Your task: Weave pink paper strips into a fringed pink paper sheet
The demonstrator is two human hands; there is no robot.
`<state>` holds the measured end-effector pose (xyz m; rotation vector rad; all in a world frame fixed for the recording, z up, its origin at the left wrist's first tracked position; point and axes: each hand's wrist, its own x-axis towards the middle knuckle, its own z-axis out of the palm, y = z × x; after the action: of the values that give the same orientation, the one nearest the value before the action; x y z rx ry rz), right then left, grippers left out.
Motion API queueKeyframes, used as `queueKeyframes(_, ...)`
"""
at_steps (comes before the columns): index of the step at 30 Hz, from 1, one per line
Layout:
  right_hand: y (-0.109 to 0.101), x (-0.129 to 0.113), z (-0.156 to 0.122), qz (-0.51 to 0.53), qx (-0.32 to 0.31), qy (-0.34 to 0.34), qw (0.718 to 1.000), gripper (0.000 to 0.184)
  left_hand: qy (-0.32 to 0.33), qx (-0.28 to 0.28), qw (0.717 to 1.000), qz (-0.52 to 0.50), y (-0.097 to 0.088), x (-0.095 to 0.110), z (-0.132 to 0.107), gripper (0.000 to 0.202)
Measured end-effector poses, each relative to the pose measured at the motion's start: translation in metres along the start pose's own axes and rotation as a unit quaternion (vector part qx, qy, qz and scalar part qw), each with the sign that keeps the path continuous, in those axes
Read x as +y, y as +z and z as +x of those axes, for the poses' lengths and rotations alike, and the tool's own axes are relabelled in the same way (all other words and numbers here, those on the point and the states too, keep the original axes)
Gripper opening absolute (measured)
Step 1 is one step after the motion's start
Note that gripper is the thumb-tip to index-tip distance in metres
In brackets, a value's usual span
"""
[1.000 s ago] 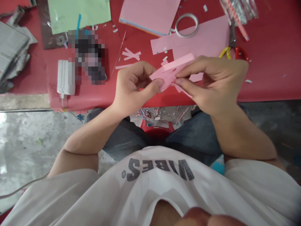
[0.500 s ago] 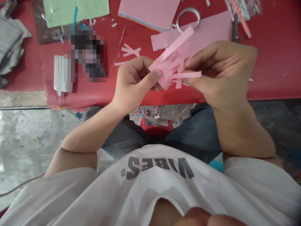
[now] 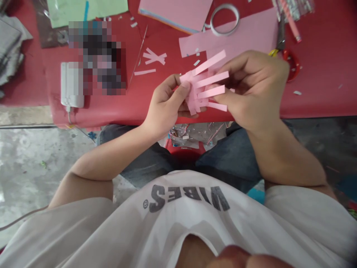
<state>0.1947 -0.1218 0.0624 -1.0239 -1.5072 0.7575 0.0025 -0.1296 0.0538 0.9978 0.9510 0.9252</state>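
Head view: the pink paper strips [image 3: 203,87] are held between both hands, above the red table [image 3: 320,93], their free ends fanning toward the right and upward. The left hand [image 3: 167,106] grips them at the left end, its thumb [image 3: 182,89] pressed on top and its fingers curled beneath. The right hand [image 3: 253,89] pinches them from the right, its fingers closed around the strips. Nearby on the table lie a pink sheet [image 3: 240,35], a tape roll [image 3: 224,19], scissors [image 3: 288,61] beyond the right hand, and small paper scraps [image 3: 153,56] beyond the left hand. A white charger [image 3: 71,85] sits near the table's front edge.
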Motion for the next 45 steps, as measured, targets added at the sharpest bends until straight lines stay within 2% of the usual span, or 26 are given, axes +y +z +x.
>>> queueKeyframes(7,-0.003,-0.002,0.004,0.005,0.003,-0.011,1.000,0.024,0.001,-0.034,0.999,0.014,-0.002,0.010,-0.003,0.045)
queueKeyframes(12,-0.005,0.001,0.009,0.029,0.021,-0.015,0.999,0.033,0.012,-0.041,0.999,0.028,-0.007,0.017,-0.002,0.044)
queueKeyframes(18,-0.005,-0.003,0.007,0.015,0.009,0.017,1.000,0.038,0.005,-0.040,0.999,-0.001,-0.008,0.021,0.000,0.038)
queueKeyframes(24,-0.003,-0.001,0.004,-0.001,-0.021,-0.015,1.000,0.033,-0.033,-0.052,0.998,-0.018,-0.006,0.019,-0.001,0.032)
queueKeyframes(28,-0.002,0.001,0.002,-0.017,-0.031,-0.028,0.999,0.039,-0.053,-0.043,0.997,-0.041,-0.005,0.015,-0.001,0.026)
queueKeyframes(33,-0.001,-0.004,0.001,-0.035,-0.051,-0.028,0.998,0.033,-0.065,-0.054,0.992,-0.093,-0.006,0.013,0.003,0.023)
queueKeyframes(39,-0.002,-0.006,0.000,-0.035,-0.085,-0.012,0.996,0.041,-0.090,-0.066,0.987,-0.116,-0.006,0.016,0.001,0.016)
queueKeyframes(41,-0.003,-0.006,0.000,-0.037,-0.087,0.005,0.995,0.041,-0.080,-0.070,0.989,-0.107,-0.007,0.016,0.000,0.017)
queueKeyframes(45,-0.003,-0.008,0.001,-0.069,-0.085,-0.008,0.994,0.042,-0.035,-0.042,0.998,-0.044,-0.007,0.016,0.000,0.013)
